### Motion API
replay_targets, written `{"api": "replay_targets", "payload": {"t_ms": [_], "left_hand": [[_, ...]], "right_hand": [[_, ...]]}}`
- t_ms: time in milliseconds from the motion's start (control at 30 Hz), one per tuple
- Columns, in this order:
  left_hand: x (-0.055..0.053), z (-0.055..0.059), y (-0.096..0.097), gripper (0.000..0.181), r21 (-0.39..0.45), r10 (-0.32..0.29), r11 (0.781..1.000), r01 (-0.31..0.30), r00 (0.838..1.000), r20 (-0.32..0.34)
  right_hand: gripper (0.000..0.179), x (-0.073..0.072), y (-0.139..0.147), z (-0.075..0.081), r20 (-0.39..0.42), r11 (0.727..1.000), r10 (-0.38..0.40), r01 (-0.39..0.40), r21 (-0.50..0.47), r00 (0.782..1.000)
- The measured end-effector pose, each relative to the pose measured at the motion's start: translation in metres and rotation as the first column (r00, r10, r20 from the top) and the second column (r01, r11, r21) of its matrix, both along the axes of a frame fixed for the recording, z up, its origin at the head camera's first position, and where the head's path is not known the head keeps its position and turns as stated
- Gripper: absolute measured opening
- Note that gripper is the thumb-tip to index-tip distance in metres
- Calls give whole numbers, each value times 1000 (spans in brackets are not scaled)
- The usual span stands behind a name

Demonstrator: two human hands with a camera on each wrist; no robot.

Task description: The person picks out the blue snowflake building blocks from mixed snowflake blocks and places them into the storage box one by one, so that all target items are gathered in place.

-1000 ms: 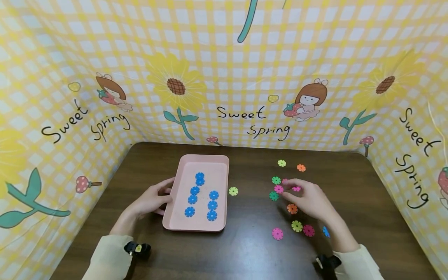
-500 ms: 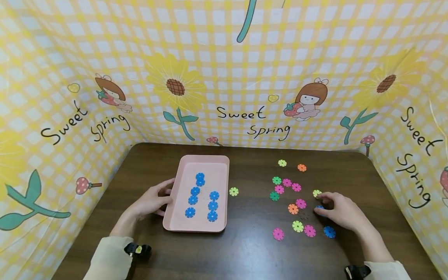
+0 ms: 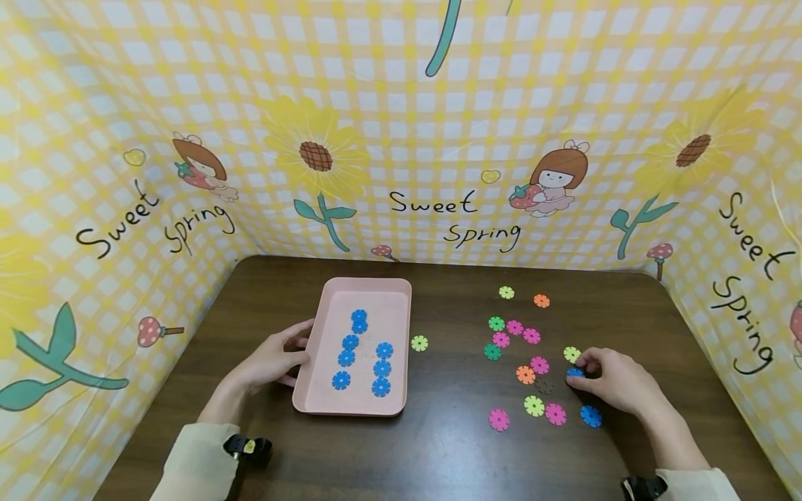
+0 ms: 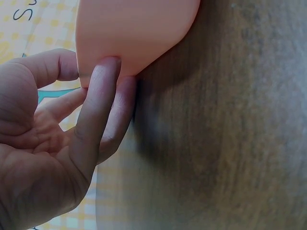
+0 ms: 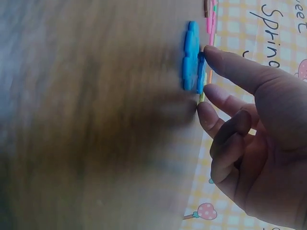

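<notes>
My left hand (image 3: 269, 358) touches the outer left side of a pink tray (image 3: 303, 390); in the left wrist view its fingers (image 4: 98, 105) lie along the wall, the thumb against the rim. Several blue flower-shaped discs, such as one blue disc (image 3: 341, 380), lie in the tray in two loose columns. At the right, my right hand (image 3: 620, 379) pinches another blue flower disc (image 3: 574, 374) between thumb and index finger, low at the table. In the right wrist view that disc (image 5: 201, 72) stands behind a nearer blue disc (image 5: 191, 55). A yellow-green disc (image 3: 571, 355) lies beside the fingertips.
Pink, orange, green and yellow-green discs are scattered left of the right hand, among them a pink disc (image 3: 499, 419). One yellow-green disc (image 3: 419, 343) sits by the tray's right wall. A checked cloth (image 3: 438, 139) encloses the brown table (image 3: 451, 459) at back and sides.
My right hand has moved right and nearer from the pink and green discs to the blue disc, its thumb and index finger closing on it. The left hand and tray have stayed put.
</notes>
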State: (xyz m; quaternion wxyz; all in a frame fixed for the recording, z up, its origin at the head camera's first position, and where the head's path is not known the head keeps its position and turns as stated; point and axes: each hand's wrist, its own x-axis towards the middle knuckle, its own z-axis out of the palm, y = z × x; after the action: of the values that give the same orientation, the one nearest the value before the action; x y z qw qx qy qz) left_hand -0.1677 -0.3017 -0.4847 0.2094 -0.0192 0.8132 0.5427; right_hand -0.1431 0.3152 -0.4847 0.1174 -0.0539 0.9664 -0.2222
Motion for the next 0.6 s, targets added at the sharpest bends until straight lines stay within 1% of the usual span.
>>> {"api": "replay_targets", "payload": {"t_ms": [167,267,300,433,600], "left_hand": [[0,0,0,74,-5,-3,1000,3,1000,0],[-1,0,1,74,-16,5,1000,-5,1000,3],[-1,0,1,74,-19,-1,1000,1,1000,-1],[0,0,1,74,-19,4,1000,-4,1000,5],[0,1,1,74,-12,2,1000,-2,1000,2]], "right_hand": [[45,2,1,3,27,1000,8,-8,-3,1000],[42,2,1,4,41,1000,18,-17,-14,999],[42,2,1,4,43,1000,19,-18,-15,999],[40,0,0,3,44,1000,23,-22,-20,999],[36,3,-2,0,30,999,27,-27,-32,999]]}}
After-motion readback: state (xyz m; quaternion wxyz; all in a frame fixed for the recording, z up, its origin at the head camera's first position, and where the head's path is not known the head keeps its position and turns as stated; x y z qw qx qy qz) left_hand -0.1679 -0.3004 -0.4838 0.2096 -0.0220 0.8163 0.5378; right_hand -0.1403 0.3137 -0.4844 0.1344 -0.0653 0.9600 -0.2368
